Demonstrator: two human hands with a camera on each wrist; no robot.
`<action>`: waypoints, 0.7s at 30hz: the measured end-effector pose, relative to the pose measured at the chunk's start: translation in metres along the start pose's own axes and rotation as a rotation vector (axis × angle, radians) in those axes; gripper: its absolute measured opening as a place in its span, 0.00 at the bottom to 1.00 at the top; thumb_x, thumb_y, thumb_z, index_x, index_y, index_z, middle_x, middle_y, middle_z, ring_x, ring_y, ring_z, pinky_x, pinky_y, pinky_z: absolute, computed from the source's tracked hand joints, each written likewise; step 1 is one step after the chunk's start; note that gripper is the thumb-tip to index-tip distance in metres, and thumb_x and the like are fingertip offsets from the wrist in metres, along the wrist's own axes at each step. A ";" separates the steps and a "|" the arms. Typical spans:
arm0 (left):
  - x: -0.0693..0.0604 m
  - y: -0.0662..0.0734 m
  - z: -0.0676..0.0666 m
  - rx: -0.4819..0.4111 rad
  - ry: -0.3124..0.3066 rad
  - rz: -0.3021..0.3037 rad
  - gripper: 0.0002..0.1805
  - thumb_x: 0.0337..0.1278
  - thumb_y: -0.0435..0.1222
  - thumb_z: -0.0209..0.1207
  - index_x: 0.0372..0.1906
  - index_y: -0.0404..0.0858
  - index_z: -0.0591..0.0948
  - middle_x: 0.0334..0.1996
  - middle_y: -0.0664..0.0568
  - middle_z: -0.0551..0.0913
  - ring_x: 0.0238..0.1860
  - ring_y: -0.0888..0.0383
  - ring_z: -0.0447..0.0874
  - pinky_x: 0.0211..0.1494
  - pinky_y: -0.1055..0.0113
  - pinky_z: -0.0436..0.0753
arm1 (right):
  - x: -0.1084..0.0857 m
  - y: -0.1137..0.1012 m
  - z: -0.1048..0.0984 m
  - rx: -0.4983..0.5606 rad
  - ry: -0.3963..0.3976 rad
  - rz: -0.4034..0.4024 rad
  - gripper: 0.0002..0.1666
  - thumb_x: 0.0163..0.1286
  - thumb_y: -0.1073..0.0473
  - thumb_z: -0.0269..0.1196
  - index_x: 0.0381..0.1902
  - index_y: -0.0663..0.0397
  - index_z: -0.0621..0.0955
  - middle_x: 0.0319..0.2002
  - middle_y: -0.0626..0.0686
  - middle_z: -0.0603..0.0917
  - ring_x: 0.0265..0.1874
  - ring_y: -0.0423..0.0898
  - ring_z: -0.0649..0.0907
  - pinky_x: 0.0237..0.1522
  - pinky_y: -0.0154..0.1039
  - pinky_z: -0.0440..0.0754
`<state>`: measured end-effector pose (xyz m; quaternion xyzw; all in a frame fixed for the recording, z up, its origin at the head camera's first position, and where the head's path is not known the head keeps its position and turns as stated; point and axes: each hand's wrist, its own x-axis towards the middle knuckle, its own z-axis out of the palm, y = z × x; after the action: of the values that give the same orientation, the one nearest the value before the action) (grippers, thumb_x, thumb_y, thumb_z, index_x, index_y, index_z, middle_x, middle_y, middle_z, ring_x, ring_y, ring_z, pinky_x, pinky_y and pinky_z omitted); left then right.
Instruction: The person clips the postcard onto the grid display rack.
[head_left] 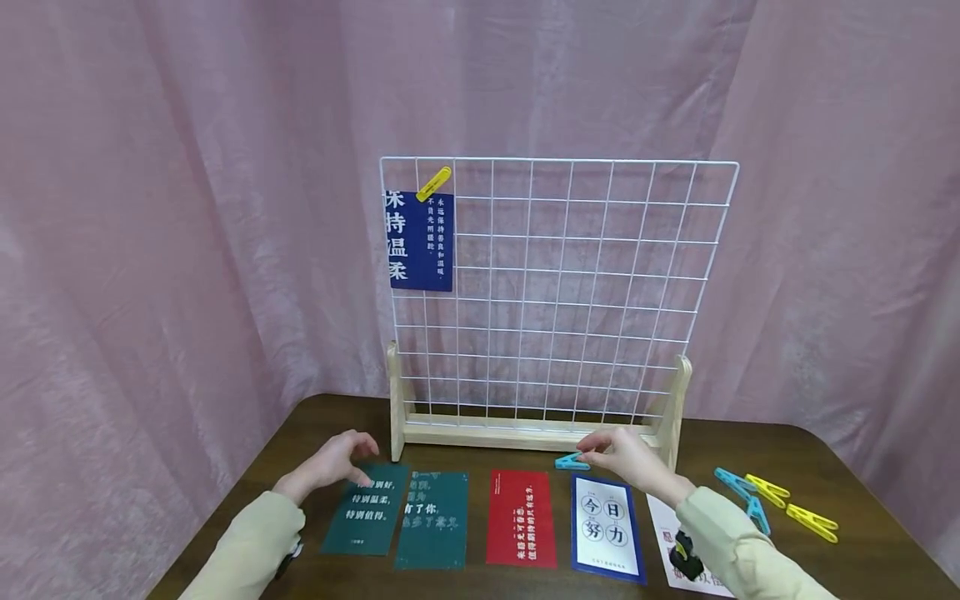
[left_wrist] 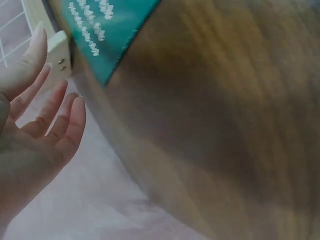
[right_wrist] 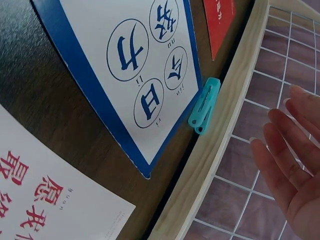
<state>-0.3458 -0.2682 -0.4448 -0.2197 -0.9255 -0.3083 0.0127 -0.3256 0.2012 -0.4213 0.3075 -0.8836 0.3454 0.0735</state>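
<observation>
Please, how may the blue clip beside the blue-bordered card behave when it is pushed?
The blue clip looks like plastic, so it is probably light and stiff. It lies flat on its side, so it should slide rather than roll. The wooden base close beside it may stop a push that way.

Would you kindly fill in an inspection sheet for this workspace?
Surface: brown table, cards laid in a row.
Job's things: blue card fixed to white wire grid by yellow clip; two green cards, red card, blue-bordered card and red-lettered card on the table; light-blue clip near the wooden stand; loose clips, blue and yellow, at right.
Clutter: nothing seen.
Hands: left hand near the green cards, right hand near the light-blue clip; neither holds anything.
Cables: nothing seen.
Surroundings: pink curtain behind.
</observation>
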 end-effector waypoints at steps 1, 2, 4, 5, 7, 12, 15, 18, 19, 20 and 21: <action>0.000 -0.003 0.001 0.003 0.008 0.001 0.24 0.24 0.30 0.74 0.36 0.33 0.77 0.31 0.47 0.74 0.35 0.46 0.72 0.40 0.54 0.73 | 0.000 0.001 0.001 -0.003 0.001 -0.013 0.09 0.58 0.62 0.65 0.36 0.60 0.83 0.33 0.54 0.82 0.29 0.43 0.78 0.30 0.35 0.77; -0.001 -0.005 0.002 -0.004 0.018 -0.002 0.25 0.24 0.30 0.74 0.37 0.32 0.77 0.31 0.46 0.73 0.36 0.46 0.72 0.40 0.54 0.73 | 0.000 0.003 0.001 -0.011 0.000 -0.024 0.08 0.58 0.63 0.65 0.36 0.59 0.83 0.33 0.54 0.82 0.29 0.42 0.78 0.30 0.35 0.77; -0.002 -0.009 0.004 -0.006 0.032 -0.007 0.27 0.23 0.31 0.75 0.38 0.31 0.77 0.32 0.45 0.73 0.36 0.45 0.71 0.41 0.53 0.72 | 0.000 0.005 0.003 -0.023 -0.008 -0.034 0.08 0.57 0.65 0.64 0.37 0.60 0.83 0.34 0.54 0.82 0.29 0.42 0.79 0.31 0.34 0.77; -0.002 -0.011 0.005 -0.002 0.033 -0.011 0.28 0.22 0.31 0.75 0.38 0.30 0.77 0.32 0.45 0.72 0.36 0.45 0.71 0.41 0.53 0.72 | 0.000 0.007 0.004 -0.026 -0.014 -0.030 0.08 0.57 0.65 0.64 0.37 0.60 0.83 0.34 0.54 0.82 0.30 0.42 0.79 0.31 0.34 0.77; -0.003 -0.014 0.007 0.003 0.024 -0.024 0.28 0.22 0.32 0.76 0.38 0.30 0.76 0.32 0.45 0.72 0.36 0.45 0.71 0.41 0.53 0.72 | -0.001 0.010 0.007 -0.024 -0.028 -0.017 0.09 0.58 0.65 0.64 0.38 0.60 0.83 0.35 0.54 0.82 0.30 0.41 0.79 0.32 0.34 0.77; -0.004 -0.019 0.009 0.015 -0.011 -0.036 0.30 0.20 0.33 0.76 0.38 0.30 0.76 0.32 0.47 0.71 0.36 0.46 0.70 0.42 0.54 0.71 | -0.004 0.014 0.011 -0.003 -0.019 -0.001 0.09 0.59 0.62 0.64 0.37 0.59 0.83 0.34 0.53 0.83 0.31 0.41 0.80 0.33 0.36 0.77; -0.005 -0.022 0.010 0.025 -0.030 -0.037 0.31 0.18 0.34 0.77 0.37 0.31 0.76 0.31 0.47 0.70 0.35 0.47 0.69 0.41 0.54 0.70 | -0.005 0.015 0.012 -0.002 -0.004 0.007 0.09 0.59 0.62 0.64 0.37 0.59 0.83 0.34 0.53 0.83 0.31 0.41 0.80 0.33 0.36 0.77; -0.005 -0.024 0.011 0.034 -0.049 -0.060 0.32 0.16 0.35 0.77 0.38 0.33 0.75 0.31 0.48 0.68 0.35 0.48 0.68 0.41 0.54 0.69 | -0.004 0.016 0.012 -0.001 -0.002 0.021 0.09 0.58 0.65 0.64 0.38 0.61 0.83 0.34 0.55 0.83 0.31 0.42 0.80 0.32 0.35 0.77; -0.005 -0.025 0.011 0.046 -0.054 -0.052 0.33 0.16 0.36 0.78 0.38 0.33 0.74 0.31 0.48 0.68 0.35 0.49 0.67 0.41 0.55 0.69 | -0.004 0.017 0.012 -0.003 -0.003 0.028 0.09 0.58 0.65 0.64 0.38 0.62 0.82 0.34 0.55 0.82 0.31 0.43 0.80 0.32 0.35 0.77; -0.005 -0.026 0.012 0.052 -0.059 -0.050 0.33 0.15 0.36 0.78 0.38 0.34 0.74 0.31 0.48 0.67 0.35 0.49 0.66 0.41 0.55 0.68 | -0.003 0.018 0.012 -0.002 -0.003 0.031 0.09 0.58 0.66 0.64 0.38 0.63 0.82 0.34 0.56 0.82 0.31 0.44 0.80 0.32 0.35 0.77; -0.005 -0.027 0.012 0.057 -0.063 -0.047 0.34 0.15 0.36 0.78 0.38 0.33 0.73 0.31 0.48 0.67 0.35 0.49 0.66 0.41 0.55 0.68 | -0.002 0.019 0.012 0.001 -0.002 0.036 0.10 0.58 0.66 0.64 0.38 0.63 0.82 0.34 0.56 0.82 0.31 0.44 0.80 0.32 0.35 0.77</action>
<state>-0.3515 -0.2825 -0.4706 -0.2072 -0.9387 -0.2750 -0.0173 -0.3340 0.2057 -0.4416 0.2921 -0.8888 0.3469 0.0662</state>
